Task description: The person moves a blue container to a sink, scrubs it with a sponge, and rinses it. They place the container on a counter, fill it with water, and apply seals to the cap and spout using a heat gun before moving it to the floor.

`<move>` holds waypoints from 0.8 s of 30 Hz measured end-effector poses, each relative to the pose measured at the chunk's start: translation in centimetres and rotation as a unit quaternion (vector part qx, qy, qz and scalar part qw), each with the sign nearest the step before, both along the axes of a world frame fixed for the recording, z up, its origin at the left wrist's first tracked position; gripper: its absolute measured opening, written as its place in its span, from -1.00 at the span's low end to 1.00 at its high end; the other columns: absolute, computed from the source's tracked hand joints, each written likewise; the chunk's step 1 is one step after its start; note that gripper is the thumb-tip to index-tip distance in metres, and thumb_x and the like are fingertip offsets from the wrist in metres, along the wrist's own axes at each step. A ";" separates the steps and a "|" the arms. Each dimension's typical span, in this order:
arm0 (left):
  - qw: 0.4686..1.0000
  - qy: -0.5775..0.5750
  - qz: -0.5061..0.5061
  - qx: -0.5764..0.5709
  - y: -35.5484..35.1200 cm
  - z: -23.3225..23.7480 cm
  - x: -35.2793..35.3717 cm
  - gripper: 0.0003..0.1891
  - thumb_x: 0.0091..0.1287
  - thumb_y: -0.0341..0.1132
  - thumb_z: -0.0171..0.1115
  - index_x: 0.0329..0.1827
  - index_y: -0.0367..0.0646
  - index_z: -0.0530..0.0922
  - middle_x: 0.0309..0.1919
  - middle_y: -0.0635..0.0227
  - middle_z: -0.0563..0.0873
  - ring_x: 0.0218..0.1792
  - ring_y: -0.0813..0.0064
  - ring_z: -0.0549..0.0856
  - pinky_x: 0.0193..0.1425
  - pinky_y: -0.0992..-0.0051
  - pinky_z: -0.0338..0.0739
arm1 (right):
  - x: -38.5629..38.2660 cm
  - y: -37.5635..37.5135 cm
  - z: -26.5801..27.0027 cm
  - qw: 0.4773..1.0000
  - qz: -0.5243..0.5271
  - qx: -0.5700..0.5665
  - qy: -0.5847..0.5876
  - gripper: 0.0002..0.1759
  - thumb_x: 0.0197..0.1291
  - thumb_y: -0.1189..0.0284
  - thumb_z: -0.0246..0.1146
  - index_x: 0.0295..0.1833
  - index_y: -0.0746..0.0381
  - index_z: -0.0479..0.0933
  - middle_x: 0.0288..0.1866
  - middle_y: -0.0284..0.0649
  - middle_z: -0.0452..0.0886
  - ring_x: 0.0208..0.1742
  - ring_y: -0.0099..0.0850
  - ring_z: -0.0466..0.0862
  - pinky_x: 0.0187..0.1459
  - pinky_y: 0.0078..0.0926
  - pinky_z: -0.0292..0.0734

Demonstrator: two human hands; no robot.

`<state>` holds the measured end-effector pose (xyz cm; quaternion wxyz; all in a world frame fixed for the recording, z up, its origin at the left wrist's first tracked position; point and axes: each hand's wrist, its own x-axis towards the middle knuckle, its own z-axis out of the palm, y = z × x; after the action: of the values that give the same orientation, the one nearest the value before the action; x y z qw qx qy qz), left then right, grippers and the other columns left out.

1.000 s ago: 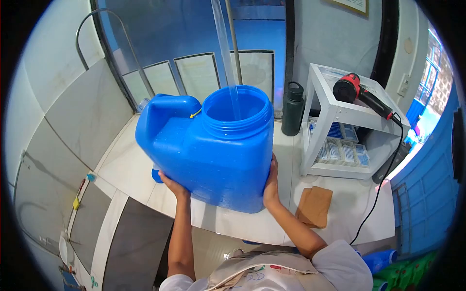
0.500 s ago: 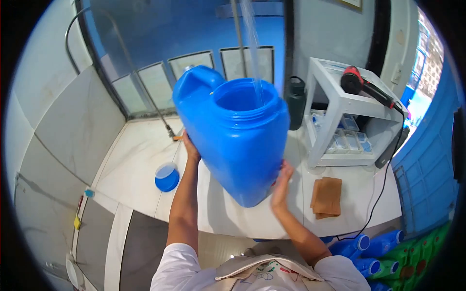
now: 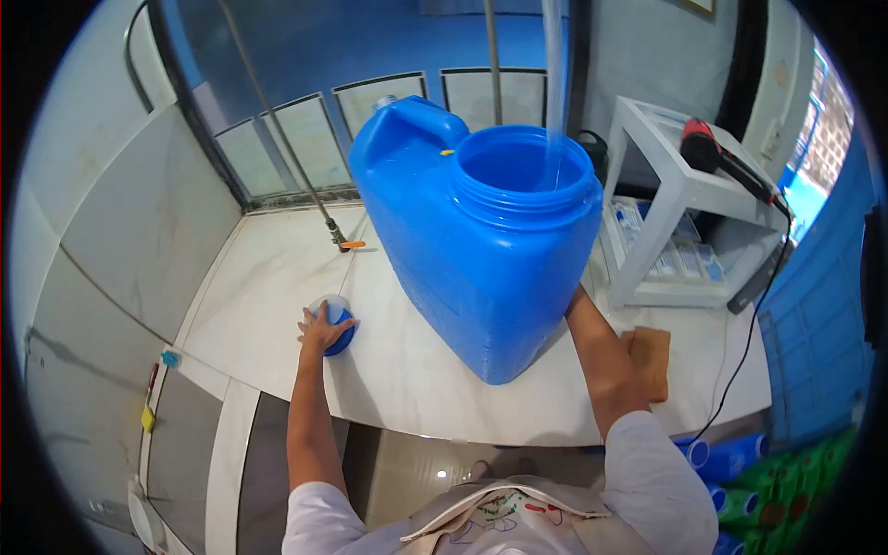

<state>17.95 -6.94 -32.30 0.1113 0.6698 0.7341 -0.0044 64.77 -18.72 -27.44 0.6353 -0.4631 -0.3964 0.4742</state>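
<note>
A large blue water jug (image 3: 481,268) stands slightly tilted on the white counter, its wide mouth uncapped and a stream of water (image 3: 553,92) falling into it. My left hand (image 3: 321,331) lies over a round blue lid (image 3: 342,340) with a translucent inner disc (image 3: 329,303); its fingers are spread across the top. My right forearm (image 3: 601,356) reaches behind the jug's right side. The jug hides the fingers of my right hand, so their grip cannot be made out.
A valve with an orange handle (image 3: 352,245) stands behind the lid. On the right are a folded brown cloth (image 3: 655,361) and a white shelf unit (image 3: 647,199) with a red-and-black heat gun (image 3: 705,148) on top, its cord trailing down. Blue and green jugs (image 3: 740,458) lie below.
My left hand has left the jug's side and come down onto the blue lid. My right hand has slid behind the jug. The jug appears farther right and more upright in view.
</note>
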 end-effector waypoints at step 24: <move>0.908 -0.132 -0.346 -0.196 -28.3 3.9 32.0 0.15 -0.11 0.30 0.28 0.48 0.12 -0.18 0.44 -0.06 -0.18 0.38 -0.11 0.14 0.32 0.09 0.25 | 28.4 -9.0 -2.2 0.703 -0.205 -0.012 -0.681 -0.77 0.05 0.25 0.29 -0.15 -0.02 0.68 0.20 -0.11 0.41 0.22 -0.10 0.29 0.21 -0.15 0.22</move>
<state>49.96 -35.28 -28.36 0.3277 0.8409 0.4192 -0.0986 93.18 -27.76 -29.59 0.2684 -0.7369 -0.6111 -0.1074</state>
